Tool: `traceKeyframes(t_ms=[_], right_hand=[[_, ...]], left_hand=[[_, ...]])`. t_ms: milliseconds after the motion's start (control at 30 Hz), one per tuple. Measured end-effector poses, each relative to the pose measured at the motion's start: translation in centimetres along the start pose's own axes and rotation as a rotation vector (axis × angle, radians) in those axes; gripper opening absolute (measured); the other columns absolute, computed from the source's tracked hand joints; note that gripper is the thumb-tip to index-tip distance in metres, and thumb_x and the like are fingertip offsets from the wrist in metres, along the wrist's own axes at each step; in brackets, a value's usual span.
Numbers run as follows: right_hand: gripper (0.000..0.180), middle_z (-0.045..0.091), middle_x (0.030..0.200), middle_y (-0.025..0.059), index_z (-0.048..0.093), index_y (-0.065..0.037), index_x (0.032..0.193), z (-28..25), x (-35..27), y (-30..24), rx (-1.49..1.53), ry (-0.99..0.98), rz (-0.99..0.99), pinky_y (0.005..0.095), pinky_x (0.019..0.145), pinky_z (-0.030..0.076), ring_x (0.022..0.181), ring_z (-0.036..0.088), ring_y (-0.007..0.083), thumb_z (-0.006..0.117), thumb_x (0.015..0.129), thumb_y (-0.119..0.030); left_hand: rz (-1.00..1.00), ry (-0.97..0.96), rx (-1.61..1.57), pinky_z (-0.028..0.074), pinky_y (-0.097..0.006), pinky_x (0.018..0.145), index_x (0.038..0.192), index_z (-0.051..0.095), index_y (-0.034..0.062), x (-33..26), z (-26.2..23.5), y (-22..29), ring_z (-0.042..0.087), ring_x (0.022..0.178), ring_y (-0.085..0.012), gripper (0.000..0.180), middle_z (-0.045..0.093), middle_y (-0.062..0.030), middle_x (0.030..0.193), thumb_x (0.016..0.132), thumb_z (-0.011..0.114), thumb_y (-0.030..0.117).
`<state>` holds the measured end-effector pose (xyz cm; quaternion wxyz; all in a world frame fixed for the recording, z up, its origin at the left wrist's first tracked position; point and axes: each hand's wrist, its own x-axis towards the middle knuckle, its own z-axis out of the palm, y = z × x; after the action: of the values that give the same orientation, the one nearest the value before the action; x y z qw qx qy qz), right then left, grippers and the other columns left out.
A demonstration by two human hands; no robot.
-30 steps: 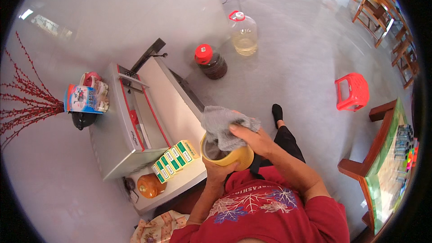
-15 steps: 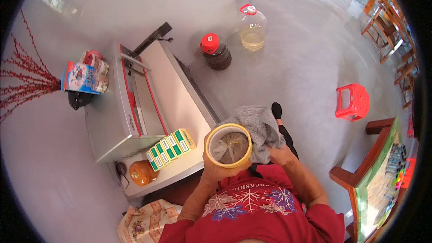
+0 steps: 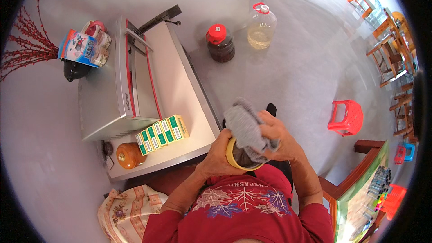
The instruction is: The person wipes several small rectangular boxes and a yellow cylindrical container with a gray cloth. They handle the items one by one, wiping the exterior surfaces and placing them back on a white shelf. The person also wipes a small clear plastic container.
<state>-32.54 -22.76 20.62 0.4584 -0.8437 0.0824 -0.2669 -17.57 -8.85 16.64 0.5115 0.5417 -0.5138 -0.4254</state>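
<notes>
One yellow-rimmed pot (image 3: 240,158) sits in front of the person's chest, just off the tabletop (image 3: 180,108) edge. The left hand (image 3: 219,158) has its grip closed round the pot's side; the right hand (image 3: 278,138) clamps one grey cloth (image 3: 246,128) down into its mouth. On the tabletop lie five green-and-yellow boxes (image 3: 162,133) in a row and one orange jar (image 3: 128,155). Two big jars stand on the floor.

— What's the round thing?
— A yellow-rimmed cup (image 3: 243,157), upright, mouth facing up, its inside dark. It sits low in the middle of the view, at about six o'clock.
— And the cloth?
— A grey rag (image 3: 246,128), crumpled, pressed down into the cup's mouth and covering most of it. Its loose end bunches upward toward twelve o'clock, spilling over the rim.
</notes>
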Motion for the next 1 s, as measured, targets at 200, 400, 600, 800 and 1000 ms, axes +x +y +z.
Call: traceKeyframes(t_ms=[200, 400, 600, 800, 1000], right_hand=[[0.038, 0.051, 0.093, 0.0071, 0.06, -0.011, 0.092, 1.4, 2.6, -3.3, -0.17, -0.249, -0.215, 0.0375, 0.071, 0.042, 0.087, 0.05, 0.0282, 0.067, 0.055, -0.017], [0.04, 0.053, 0.103, 0.0113, 0.057, -0.006, 0.1, -0.5, 3.5, 0.2, 0.194, -0.301, 0.012, 0.0374, 0.081, 0.043, 0.095, 0.05, 0.0323, 0.066, 0.061, -0.007], [0.036, 0.057, 0.1, 0.0135, 0.058, -0.003, 0.102, 0.0, 2.0, 2.1, 0.32, -0.141, 0.44, 0.0333, 0.08, 0.042, 0.091, 0.055, 0.0285, 0.064, 0.067, -0.01], [0.033, 0.061, 0.103, 0.0046, 0.059, -0.008, 0.108, 2.4, -3.2, 5.0, 0.116, 0.057, 0.714, 0.031, 0.077, 0.043, 0.093, 0.056, 0.0228, 0.063, 0.077, -0.021], [0.026, 0.064, 0.091, 0.003, 0.059, -0.003, 0.106, 7.6, -4.9, 2.2, 0.836, 0.455, 0.807, 0.0239, 0.066, 0.045, 0.079, 0.057, 0.0078, 0.058, 0.088, -0.022]], left_hand=[[0.139, -0.18, 0.215, 0.042, -0.035, 0.088, 0.121, 0.04, 0.003, -1.1, -0.3, -3.6, 0.052, 0.104, -0.0237, 0.087, 0.051, -0.0125, 0.113, 0.049, 0.086, 0.016], [0.025, -0.164, -0.058, 0.044, -0.036, 0.083, 0.116, 0.045, 0.0035, 0.1, -0.5, 0.2, 0.055, 0.099, -0.0256, 0.082, 0.052, -0.0136, 0.11, 0.048, 0.086, 0.021], [0.034, 0.077, 0.144, 0.045, -0.035, 0.083, 0.116, 0.044, 0.0033, 0.0, -0.8, -0.3, 0.055, 0.098, -0.0275, 0.081, 0.052, -0.0139, 0.108, 0.05, 0.086, 0.022], [0.044, 0.152, 0.201, 0.045, -0.035, 0.085, 0.118, 0.041, 0.0032, 0.3, -0.9, -0.2, 0.054, 0.101, -0.0258, 0.082, 0.052, -0.013, 0.108, 0.051, 0.085, 0.019], [-0.006, 0.287, -0.133, 0.041, -0.032, 0.093, 0.122, 0.034, 0.0003, 1.0, -1.8, -0.8, 0.05, 0.108, -0.0186, 0.086, 0.051, -0.0104, 0.114, 0.053, 0.084, 0.009]])
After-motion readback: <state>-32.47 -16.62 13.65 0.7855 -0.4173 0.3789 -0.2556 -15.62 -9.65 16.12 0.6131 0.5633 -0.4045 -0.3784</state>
